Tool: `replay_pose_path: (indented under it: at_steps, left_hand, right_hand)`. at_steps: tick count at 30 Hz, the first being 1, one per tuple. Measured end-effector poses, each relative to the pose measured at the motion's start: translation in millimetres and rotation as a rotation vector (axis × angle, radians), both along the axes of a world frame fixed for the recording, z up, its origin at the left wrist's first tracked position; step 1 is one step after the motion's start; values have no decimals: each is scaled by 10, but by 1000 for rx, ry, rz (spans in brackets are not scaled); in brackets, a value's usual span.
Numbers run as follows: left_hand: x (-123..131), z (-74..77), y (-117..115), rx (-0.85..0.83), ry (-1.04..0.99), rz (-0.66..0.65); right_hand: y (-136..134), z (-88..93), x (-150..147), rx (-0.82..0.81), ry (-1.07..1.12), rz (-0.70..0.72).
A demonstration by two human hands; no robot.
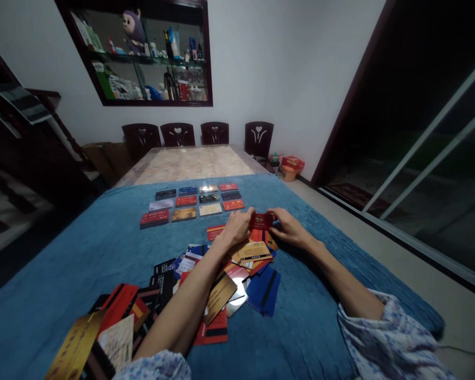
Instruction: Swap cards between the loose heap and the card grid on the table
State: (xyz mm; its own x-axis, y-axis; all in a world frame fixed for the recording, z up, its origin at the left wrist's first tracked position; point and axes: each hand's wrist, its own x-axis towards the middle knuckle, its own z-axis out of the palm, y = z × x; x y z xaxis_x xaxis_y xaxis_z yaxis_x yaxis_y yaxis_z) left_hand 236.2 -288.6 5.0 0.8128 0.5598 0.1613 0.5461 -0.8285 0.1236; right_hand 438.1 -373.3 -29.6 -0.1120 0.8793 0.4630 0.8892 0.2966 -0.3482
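Between my two hands is a dark red card [261,221] with a gold mark, its face turned toward me. My left hand [238,228] grips its left edge, fingers bent around it. At the opposite edge, my right hand [288,227] pinches it between thumb and fingers. Loose cards lie in an overlapping heap beneath and in front of the hands, among them a gold card [252,252], a blue card [263,290] and a brown-gold card [220,296]. My left forearm hides part of this heap. A red striped card [215,232] lies beside my left wrist.
Beyond my hands, small card stacks stand in rows, including a red stack [155,218] and a gold stack [184,214]. A blue cloth [103,237] covers the table's near part. Chairs [258,138] line the far wall. More loose cards [116,338] lie at front left.
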Motion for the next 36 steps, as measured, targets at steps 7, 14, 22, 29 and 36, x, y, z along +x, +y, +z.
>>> replay_pose_path:
  at_steps: [7, 14, 22, 29, 36]
  left_hand:
    - [7, 23, -4, -53, -69, 4]
    - [4, 61, -1, -119, -118, -22]
    - [-14, 158, -62, -50, 11, -8]
    - [-10, 186, -53, 17, 71, 12]
    - [-114, 190, 59, 71, 74, -19]
  right_hand:
    - [-10, 27, -37, 42, -80, -37]
    - [-7, 52, -26, 58, -130, -71]
    - [-7, 40, -23, 57, -208, -108]
    - [32, 75, -30, 90, -280, -128]
    - [162, 186, 3, 28, -338, -44]
